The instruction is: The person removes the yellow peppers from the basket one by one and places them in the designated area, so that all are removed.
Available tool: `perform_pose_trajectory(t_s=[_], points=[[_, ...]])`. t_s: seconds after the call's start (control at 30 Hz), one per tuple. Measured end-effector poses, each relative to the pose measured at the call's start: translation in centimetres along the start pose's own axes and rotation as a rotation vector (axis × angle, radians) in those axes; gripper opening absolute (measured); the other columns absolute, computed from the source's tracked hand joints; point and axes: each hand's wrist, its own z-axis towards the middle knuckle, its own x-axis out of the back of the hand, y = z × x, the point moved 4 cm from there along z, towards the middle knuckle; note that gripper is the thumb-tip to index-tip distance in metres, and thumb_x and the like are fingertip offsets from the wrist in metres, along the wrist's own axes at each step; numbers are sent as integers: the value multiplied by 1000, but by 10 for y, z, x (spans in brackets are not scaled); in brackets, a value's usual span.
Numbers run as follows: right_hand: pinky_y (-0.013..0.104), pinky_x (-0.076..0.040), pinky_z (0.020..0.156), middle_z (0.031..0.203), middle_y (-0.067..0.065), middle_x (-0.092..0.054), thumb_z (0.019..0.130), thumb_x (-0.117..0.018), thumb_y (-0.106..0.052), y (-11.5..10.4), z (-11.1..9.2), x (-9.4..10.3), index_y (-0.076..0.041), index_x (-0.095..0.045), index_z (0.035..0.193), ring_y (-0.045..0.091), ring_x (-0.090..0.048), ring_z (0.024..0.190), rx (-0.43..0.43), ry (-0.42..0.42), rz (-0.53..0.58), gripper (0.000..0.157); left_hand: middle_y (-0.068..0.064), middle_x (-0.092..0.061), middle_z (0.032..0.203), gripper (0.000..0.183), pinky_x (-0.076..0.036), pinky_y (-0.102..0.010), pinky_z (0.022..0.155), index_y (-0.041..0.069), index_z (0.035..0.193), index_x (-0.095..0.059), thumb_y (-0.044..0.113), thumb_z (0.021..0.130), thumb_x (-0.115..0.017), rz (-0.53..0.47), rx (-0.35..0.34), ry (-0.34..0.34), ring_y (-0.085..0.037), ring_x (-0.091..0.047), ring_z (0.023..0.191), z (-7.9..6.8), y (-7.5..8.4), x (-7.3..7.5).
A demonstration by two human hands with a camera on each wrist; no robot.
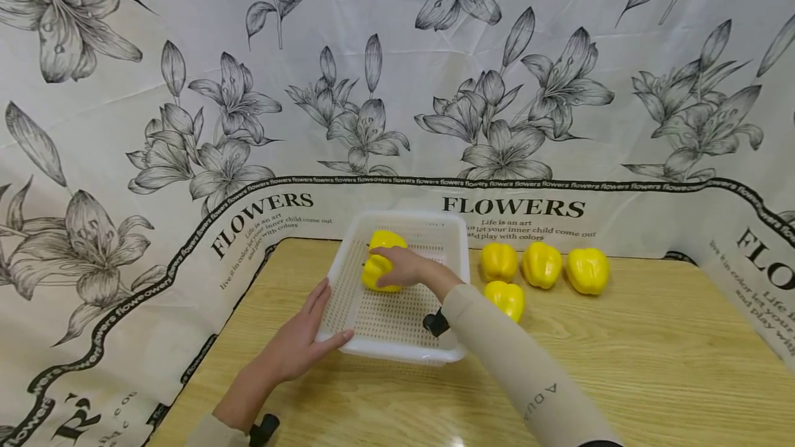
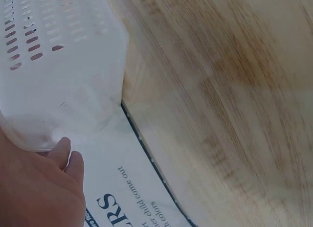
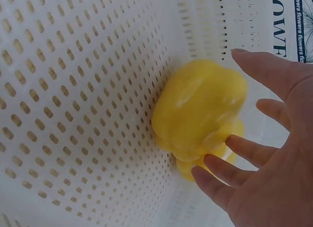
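A white plastic basket (image 1: 397, 351) with a slotted floor stands on the wooden table. Two yellow bell peppers lie in it: a far one (image 1: 386, 239) and a nearer one (image 1: 375, 276). Over them reaches my right hand (image 1: 402, 266), its fingers spread in the right wrist view, fingertips right at the front pepper (image 3: 195, 109). The second pepper is mostly hidden behind that one there. My left hand (image 1: 301, 340) rests at the basket's near left corner, fingers straight along the outer wall and thumb at the front rim. The left wrist view shows fingertips (image 2: 61, 151) beside the rim.
Right of the basket, several more yellow bell peppers (image 1: 587, 271) sit on the table (image 1: 652, 336), one of them partly behind my right sleeve (image 1: 515, 357). A flower-printed cloth (image 1: 385, 136) hangs at the table's back and left edges.
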Motion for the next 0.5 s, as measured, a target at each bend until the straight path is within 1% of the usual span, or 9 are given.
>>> perform_pose_trajectory(t_s=[0.13,0.2,0.3,0.5], points=[[57,-27,121,159,22,-38,96,-72,-23,-1,0,-5,-14,-43,156,39,-33,148,-13,-7,13,68,0,-2,173,106,-38,-57,115,13,166,-8,76,92,-51,6,-1,5,-36,-33,149,-1,-1,0],[57,-25,122,159,21,-39,95,-73,-22,-1,0,-7,-13,-46,154,39,-33,149,-9,-5,13,66,0,-2,173,106,-38,-57,115,13,166,-8,76,93,-51,8,2,6,-36,-33,149,-1,-1,1],[55,-27,122,157,18,-44,93,-76,-20,-2,0,-12,-11,-50,152,37,-37,147,-5,-1,12,64,1,-1,173,105,-38,-57,115,13,166,-9,75,93,-51,7,9,4,-36,-34,149,-1,-1,1],[52,-37,117,149,11,-54,90,-81,-20,-4,-1,-18,-9,-52,146,32,-49,138,-35,3,11,64,3,0,173,105,-37,-57,115,13,166,-9,76,93,-50,8,4,4,-36,-33,150,-1,-1,0]])
